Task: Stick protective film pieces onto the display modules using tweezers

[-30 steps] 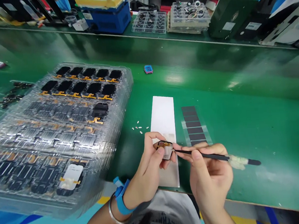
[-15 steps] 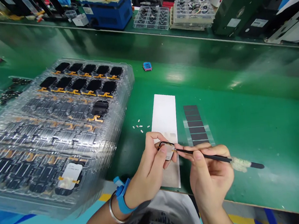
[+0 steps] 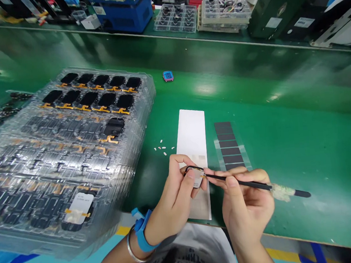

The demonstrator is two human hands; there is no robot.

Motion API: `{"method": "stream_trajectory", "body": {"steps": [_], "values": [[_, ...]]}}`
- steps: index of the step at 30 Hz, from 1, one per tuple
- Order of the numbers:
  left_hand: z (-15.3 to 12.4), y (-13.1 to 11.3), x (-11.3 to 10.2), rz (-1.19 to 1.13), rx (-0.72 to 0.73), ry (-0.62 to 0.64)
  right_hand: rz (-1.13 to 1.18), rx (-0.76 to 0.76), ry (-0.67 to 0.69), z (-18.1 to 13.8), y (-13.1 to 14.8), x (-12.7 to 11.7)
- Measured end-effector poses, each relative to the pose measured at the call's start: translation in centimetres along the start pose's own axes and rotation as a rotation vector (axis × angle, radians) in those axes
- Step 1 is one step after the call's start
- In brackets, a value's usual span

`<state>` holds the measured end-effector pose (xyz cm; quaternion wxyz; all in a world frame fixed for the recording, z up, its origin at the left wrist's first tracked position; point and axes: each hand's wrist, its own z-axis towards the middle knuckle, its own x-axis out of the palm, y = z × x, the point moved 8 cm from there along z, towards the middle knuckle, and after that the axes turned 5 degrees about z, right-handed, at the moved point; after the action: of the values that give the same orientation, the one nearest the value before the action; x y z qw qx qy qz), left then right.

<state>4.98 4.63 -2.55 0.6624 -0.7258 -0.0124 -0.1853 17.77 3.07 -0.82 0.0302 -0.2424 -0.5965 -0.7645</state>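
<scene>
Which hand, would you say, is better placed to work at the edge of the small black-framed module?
Probably the right hand: it holds slim black tweezers with their tips at the edge of the small black-framed module. The left hand is occupied pinching that module.

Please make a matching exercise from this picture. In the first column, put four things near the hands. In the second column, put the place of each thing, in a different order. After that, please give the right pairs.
Things:
1. black tweezers
2. blue wrist strap
3. white strip
4. small black-rimmed module

Places:
A. around the left wrist
B. pinched in the left hand
C. held in the right hand
D. lying flat on the green bench, under the hands

Right pairs: 1-C, 2-A, 3-D, 4-B.
</scene>
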Motion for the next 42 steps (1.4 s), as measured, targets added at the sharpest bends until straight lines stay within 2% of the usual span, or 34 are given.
{"method": "stream_trajectory", "body": {"steps": [19,24,27,31,33,36,39,42], "values": [[-0.1,0.0,-0.3,0.101,0.062,-0.031,-0.026,-0.017,0.001,0.1,0.0,0.0],[0.0,0.4,-0.5,0.090,0.008,-0.046,-0.015,0.020,-0.006,0.1,-0.2,0.0],[0.0,0.4,-0.7,0.142,-0.034,-0.075,-0.016,0.031,-0.058,0.3,0.2,-0.6],[-0.1,0.3,-0.4,0.207,-0.054,-0.020,-0.117,-0.023,-0.136,0.8,1.6,-2.5],[-0.2,0.1,-0.2,0.288,-0.038,0.016,-0.189,-0.027,-0.108,1.3,1.8,-3.2],[-0.3,-0.2,-0.2,0.516,-0.006,0.043,-0.302,0.060,0.005,2.5,1.0,-3.6],[-0.2,-0.4,-0.4,0.750,0.023,0.048,-0.434,0.137,0.116,3.7,-0.1,-3.3],[0.0,-0.2,-0.3,0.877,0.036,0.097,-0.455,0.162,0.176,4.8,-1.2,-2.7]]}}
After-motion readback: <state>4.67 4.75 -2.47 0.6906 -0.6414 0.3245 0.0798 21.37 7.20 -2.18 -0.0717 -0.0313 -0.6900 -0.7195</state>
